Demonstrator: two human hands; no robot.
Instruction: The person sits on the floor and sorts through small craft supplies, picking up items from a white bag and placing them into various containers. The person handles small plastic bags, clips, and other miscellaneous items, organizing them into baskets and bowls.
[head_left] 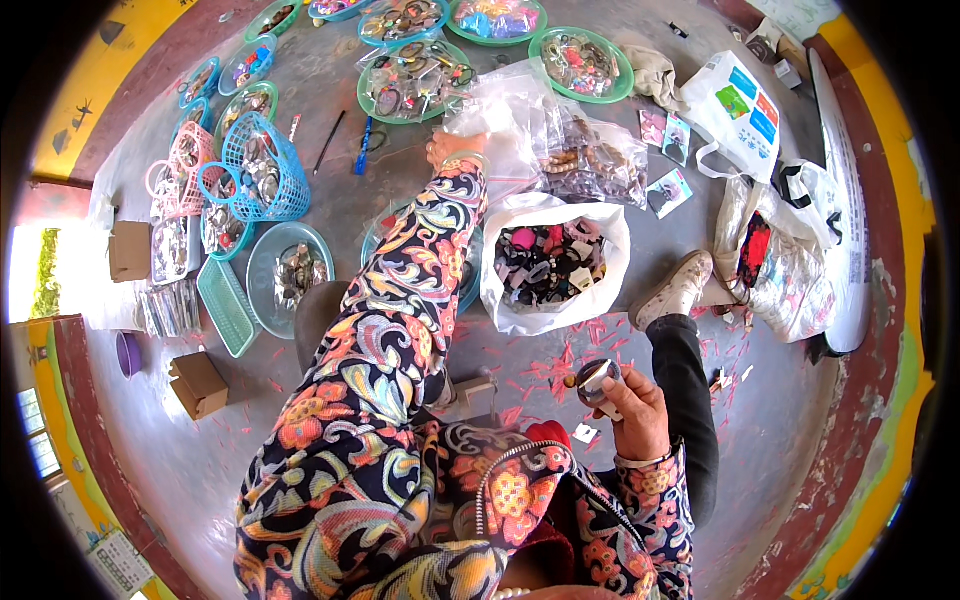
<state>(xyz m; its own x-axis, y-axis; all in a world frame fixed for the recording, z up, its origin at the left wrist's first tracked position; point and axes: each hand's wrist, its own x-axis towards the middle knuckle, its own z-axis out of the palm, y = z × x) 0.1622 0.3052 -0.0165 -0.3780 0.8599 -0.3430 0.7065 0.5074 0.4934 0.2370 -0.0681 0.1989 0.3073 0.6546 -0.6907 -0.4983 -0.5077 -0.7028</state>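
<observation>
Stretched far forward, my left hand (455, 150) is at the left edge of a pile of clear plastic bags (510, 110). Its fingers curl against a bag's edge; their tips are partly hidden. My right hand (638, 408), low on the right, grips a small round dark thing with a shiny silvery band (598, 382) between thumb and fingers. Between my arms stands a white sack (553, 322), its top rolled down, full of black, grey and pink hair accessories (550, 262). Bags of brown beaded pieces (590, 160) lie just beyond it.
Green basins (583, 66) of small packaged goods line the back. On the left are a blue basket (268, 165), a pink basket (183, 175), a green tray (228, 308) and a cardboard box (198, 385). Red scraps (560, 370) litter the floor. A white bag (735, 115) stands right.
</observation>
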